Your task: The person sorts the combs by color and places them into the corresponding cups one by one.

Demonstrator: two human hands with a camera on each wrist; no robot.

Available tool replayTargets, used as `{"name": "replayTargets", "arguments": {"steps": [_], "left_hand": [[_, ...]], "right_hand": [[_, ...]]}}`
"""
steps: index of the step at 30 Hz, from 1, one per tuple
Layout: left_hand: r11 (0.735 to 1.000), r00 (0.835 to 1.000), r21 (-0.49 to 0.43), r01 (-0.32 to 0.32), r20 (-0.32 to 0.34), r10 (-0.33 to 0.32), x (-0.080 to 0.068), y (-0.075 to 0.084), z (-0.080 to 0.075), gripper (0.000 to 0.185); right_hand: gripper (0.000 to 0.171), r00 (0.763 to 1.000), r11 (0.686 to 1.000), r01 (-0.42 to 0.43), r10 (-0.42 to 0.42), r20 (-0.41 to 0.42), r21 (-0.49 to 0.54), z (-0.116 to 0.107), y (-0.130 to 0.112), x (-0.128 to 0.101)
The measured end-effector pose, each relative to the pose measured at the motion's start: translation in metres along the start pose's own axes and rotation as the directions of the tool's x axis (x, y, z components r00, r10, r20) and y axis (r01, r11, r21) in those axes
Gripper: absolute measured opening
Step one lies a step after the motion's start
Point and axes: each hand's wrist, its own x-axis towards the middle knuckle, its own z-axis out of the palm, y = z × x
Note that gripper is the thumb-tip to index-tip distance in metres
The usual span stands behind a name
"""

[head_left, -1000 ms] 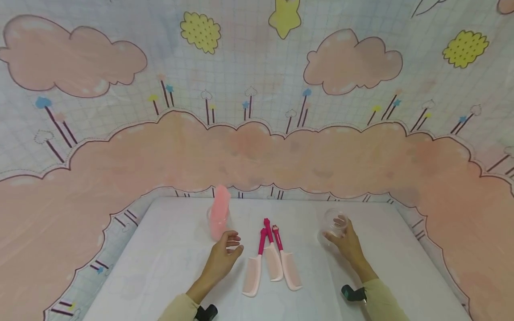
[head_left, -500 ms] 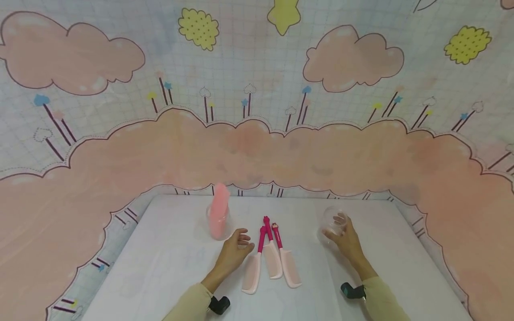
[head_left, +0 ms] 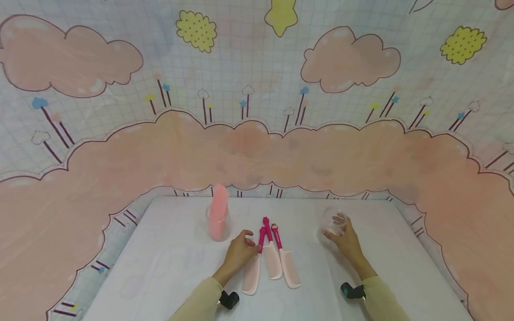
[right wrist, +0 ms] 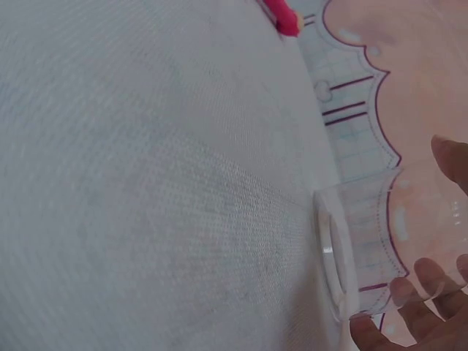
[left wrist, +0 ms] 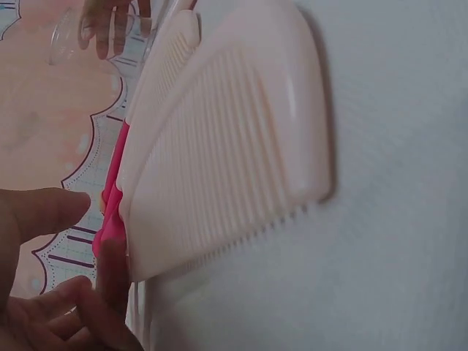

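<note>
Three combs with pink blades and magenta handles lie on the white table. My left hand is at the handle of the leftmost comb. In the left wrist view, a fingertip overlaps that magenta handle, while the thumb stands apart from it. Beside this comb lie the middle comb and the right comb. My right hand grips a clear plastic cup standing upright, thumb and fingers around its wall.
At the back left stands another clear cup with a pink object sticking up out of it, leaning slightly. Behind the table's far edge hangs a cloth printed with clouds and stars.
My left hand has moved right, from near the back-left cup to the leftmost comb's handle. The right hand keeps its grip on the clear cup in the same spot.
</note>
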Motion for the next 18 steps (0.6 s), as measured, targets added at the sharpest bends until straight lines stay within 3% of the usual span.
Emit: {"name": "replayTargets", "arguments": {"steps": [11, 18], "left_hand": [[0.988, 0.999, 0.154, 0.034, -0.003, -0.034, 0.0055, -0.0022, 0.0073, 0.036], [0.988, 1.000, 0.153, 0.031, -0.003, -0.031, 0.0080, 0.0019, 0.0074, 0.028]], "right_hand": [[0.099, 1.000, 1.000, -0.008, 0.008, 0.011, 0.006, 0.0010, -0.0029, -0.0008], [0.099, 0.999, 0.999, -0.033, 0.033, 0.004, 0.020, 0.0016, -0.0028, -0.0009]]}}
